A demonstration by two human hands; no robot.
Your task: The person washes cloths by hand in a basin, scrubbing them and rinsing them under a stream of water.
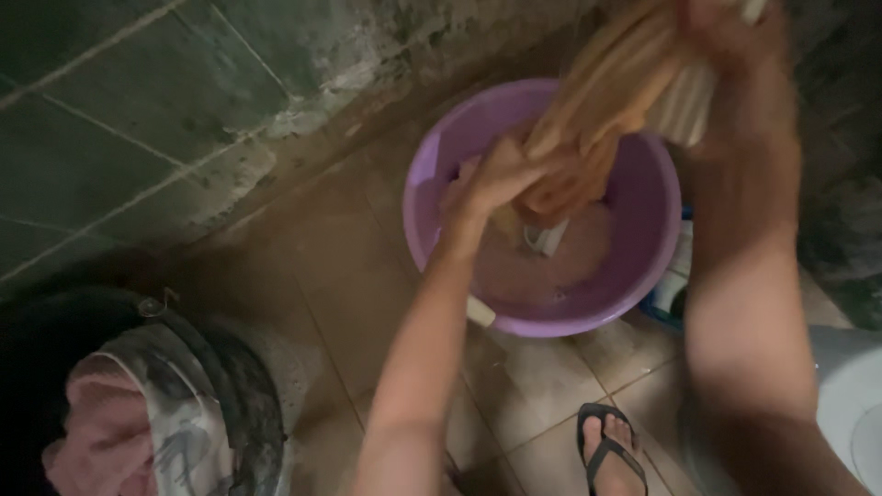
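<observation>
Cloth: an orange-tan wet garment (602, 101) with a pale striped part at its upper right, stretched in a twisted rope from the top of the frame down into the purple basin (634, 276).
Left hand: the left hand (491, 184) is wrapped around the lower end of the cloth, fingers curled tight on it, just above the water.
Right hand: the right hand (730, 41) is closed on the upper end of the cloth, raised well above the basin (blurred, so single fingers are hard to pick out).
Basin: round, plastic, standing on the brown tiled floor (322, 276); it holds murky, pinkish water with a small white piece (547, 239) in it.
Bucket: a dark bucket (243, 395) at lower left, with a pink cloth (101, 432) and a grey patterned cloth (175, 404) heaped in it, well apart from the basin.
Foot: a foot in a black flip-flop (608, 450) on the tiles below the basin.
Wall: green tiles (101, 119), worn and stained toward the floor.
Right edge: a white rounded fixture (850, 404) beside the right forearm.
</observation>
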